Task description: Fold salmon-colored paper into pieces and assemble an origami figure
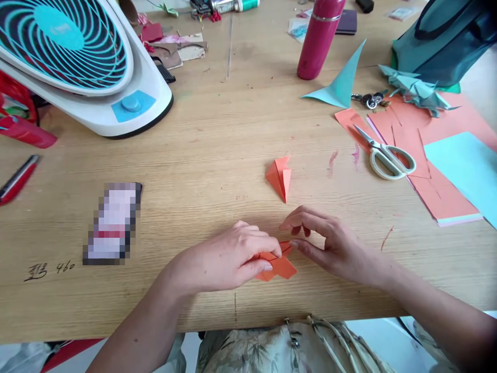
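A folded piece of orange paper (282,267) lies near the table's front edge, partly covered by fingers. My left hand (244,254) grips its left side, thumb on the near part and fingers bent over the top. On the other side, my right hand (326,238) is at the paper's upper right corner, thumb tip at that corner. Its fingers are curved and apart from the thumb, with a gap between them. Just beyond both hands rests a second folded orange paper piece (280,177), pointed at its near end.
At the left stand a white fan (143,62) and a phone (112,223), with a red cutter (18,178) beyond. To the right are scissors (388,158), orange sheets (446,191), a blue sheet (466,160) and folded blue paper (344,83). A magenta bottle (318,41) stands behind.
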The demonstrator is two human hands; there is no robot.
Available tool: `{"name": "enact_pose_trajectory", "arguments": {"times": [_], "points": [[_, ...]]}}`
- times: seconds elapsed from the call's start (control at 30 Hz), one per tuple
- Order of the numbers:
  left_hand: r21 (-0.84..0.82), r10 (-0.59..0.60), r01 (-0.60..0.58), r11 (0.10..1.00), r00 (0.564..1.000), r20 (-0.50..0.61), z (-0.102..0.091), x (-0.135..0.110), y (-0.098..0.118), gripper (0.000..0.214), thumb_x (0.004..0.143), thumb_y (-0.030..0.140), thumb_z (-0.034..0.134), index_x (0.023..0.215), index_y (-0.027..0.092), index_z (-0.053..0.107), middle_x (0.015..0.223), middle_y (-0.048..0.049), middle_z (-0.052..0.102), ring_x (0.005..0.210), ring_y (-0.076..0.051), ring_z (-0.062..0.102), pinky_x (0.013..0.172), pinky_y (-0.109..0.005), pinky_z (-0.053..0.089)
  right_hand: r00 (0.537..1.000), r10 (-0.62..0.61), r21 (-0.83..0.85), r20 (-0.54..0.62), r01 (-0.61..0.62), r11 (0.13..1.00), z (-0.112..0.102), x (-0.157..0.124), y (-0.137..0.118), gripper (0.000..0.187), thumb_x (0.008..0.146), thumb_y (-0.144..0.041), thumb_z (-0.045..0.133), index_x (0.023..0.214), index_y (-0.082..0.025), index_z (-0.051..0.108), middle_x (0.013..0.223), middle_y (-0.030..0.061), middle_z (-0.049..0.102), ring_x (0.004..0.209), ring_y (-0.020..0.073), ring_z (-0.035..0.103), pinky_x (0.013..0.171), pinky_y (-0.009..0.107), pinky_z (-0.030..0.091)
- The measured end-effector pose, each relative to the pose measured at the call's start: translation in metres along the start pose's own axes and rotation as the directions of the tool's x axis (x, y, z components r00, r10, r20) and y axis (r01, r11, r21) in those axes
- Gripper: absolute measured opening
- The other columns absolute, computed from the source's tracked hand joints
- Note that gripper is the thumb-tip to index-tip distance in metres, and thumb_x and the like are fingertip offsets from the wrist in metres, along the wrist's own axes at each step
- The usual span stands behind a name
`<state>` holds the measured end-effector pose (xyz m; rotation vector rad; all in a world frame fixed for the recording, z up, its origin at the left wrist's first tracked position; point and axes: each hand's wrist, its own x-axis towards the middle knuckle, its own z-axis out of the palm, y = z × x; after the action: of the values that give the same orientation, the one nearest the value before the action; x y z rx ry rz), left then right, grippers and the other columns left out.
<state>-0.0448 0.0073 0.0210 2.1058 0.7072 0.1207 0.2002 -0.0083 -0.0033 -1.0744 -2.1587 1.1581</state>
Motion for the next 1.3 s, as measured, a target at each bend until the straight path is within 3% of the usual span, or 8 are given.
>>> {"name": "enact_pose_trajectory", "arguments": {"times": [0.1, 0.23, 0.43, 0.57, 0.7, 0.87, 1.03, 1.3], "points": [[0.078, -0.046, 0.047, 0.996, 0.999, -0.007, 0.003, 0.001, -0.003, 0.016, 0.094, 0.012, 0.058, 0.100, 0.026, 0.064, 0.090, 0.0016, 0.069, 0.088, -0.019, 0.063, 0.086, -0.033, 0.043, 0.999, -0.041, -0.096, 0.023, 0.043, 0.994, 0.002, 0.003, 0.001, 0.018, 0.098, -0.018, 0.058, 0.115, -0.021, 0.063, 0.105, 0.0073, 0.066, 0.095, 0.0200, 0.061, 0.081, 0.033, 0.051], [0.180, -0.093, 0.108, 0.978, 0.991, -0.091, 0.011, 0.005, -0.007, 0.015, 0.098, 0.014, 0.053, 0.097, 0.024, 0.063, 0.099, -0.0019, 0.062, 0.093, -0.020, 0.061, 0.085, -0.034, 0.046, 0.998, -0.064, -0.203, 0.018, 0.066, 0.977, 0.010, 0.007, 0.006, 0.016, 0.098, -0.015, 0.056, 0.107, -0.021, 0.067, 0.095, 0.0071, 0.064, 0.087, 0.0199, 0.059, 0.077, 0.033, 0.050], [0.165, -0.139, 0.196, 0.967, 0.941, -0.308, 0.024, 0.005, -0.007, 0.023, 0.092, 0.009, 0.060, 0.108, 0.024, 0.058, 0.111, -0.0052, 0.056, 0.109, -0.024, 0.056, 0.094, -0.039, 0.048, 0.998, -0.034, -0.137, -0.060, 0.025, 0.990, 0.012, 0.005, 0.017, 0.025, 0.100, -0.014, 0.050, 0.116, -0.023, 0.067, 0.101, 0.0079, 0.062, 0.087, 0.0185, 0.061, 0.077, 0.032, 0.051], [0.080, -0.215, 0.247, 0.966, 0.934, -0.286, 0.030, 0.004, -0.009, 0.017, 0.091, 0.007, 0.061, 0.098, 0.023, 0.056, 0.101, -0.0017, 0.059, 0.095, -0.020, 0.060, 0.083, -0.034, 0.048, 1.000, 0.008, -0.065, -0.009, -0.008, 0.998, 0.007, 0.007, 0.014, 0.019, 0.101, -0.019, 0.052, 0.111, -0.022, 0.068, 0.100, 0.0070, 0.061, 0.087, 0.0175, 0.060, 0.077, 0.030, 0.049], [0.040, -0.258, 0.281, 0.959, 0.923, -0.287, 0.031, 0.005, -0.010, 0.017, 0.089, 0.005, 0.063, 0.090, 0.021, 0.057, 0.096, 0.0003, 0.061, 0.088, -0.018, 0.060, 0.080, -0.032, 0.046, 0.999, 0.020, -0.131, 0.043, -0.014, 0.991, 0.008, 0.012, 0.007, 0.014, 0.096, -0.031, 0.064, 0.099, -0.019, 0.067, 0.095, 0.0068, 0.060, 0.085, 0.0192, 0.057, 0.075, 0.033, 0.047], [0.026, -0.276, 0.295, 0.955, 0.918, -0.284, 0.030, 0.008, -0.007, 0.019, 0.087, 0.004, 0.064, 0.082, 0.020, 0.056, 0.089, 0.0012, 0.058, 0.084, -0.017, 0.059, 0.078, -0.031, 0.045, 0.997, 0.070, -0.247, 0.025, -0.062, 0.967, 0.015, 0.018, 0.003, 0.006, 0.088, -0.021, 0.068, 0.087, -0.018, 0.062, 0.087, 0.0044, 0.058, 0.082, 0.0194, 0.054, 0.072, 0.032, 0.044], [0.030, -0.287, 0.309, 0.951, 0.913, -0.291, 0.029, 0.009, -0.004, 0.018, 0.088, 0.006, 0.065, 0.080, 0.020, 0.056, 0.089, 0.0006, 0.059, 0.084, -0.017, 0.059, 0.075, -0.031, 0.045, 0.994, 0.102, -0.266, 0.040, -0.088, 0.960, 0.016, 0.021, 0.003, 0.015, 0.084, -0.012, 0.069, 0.075, -0.019, 0.058, 0.082, 0.0029, 0.056, 0.079, 0.0175, 0.052, 0.070, 0.030, 0.041], [0.138, -0.267, 0.325, 0.935, 0.907, -0.326, 0.033, 0.011, -0.001, 0.020, 0.090, 0.004, 0.062, 0.077, 0.018, 0.055, 0.084, 0.0000, 0.056, 0.079, -0.016, 0.058, 0.069, -0.029, 0.045, 0.999, 0.045, -0.267, 0.028, -0.036, 0.963, 0.018, 0.019, 0.006, 0.013, 0.085, -0.009, 0.065, 0.078, -0.018, 0.062, 0.082, 0.0025, 0.054, 0.079, 0.0173, 0.051, 0.072, 0.030, 0.041]]}}
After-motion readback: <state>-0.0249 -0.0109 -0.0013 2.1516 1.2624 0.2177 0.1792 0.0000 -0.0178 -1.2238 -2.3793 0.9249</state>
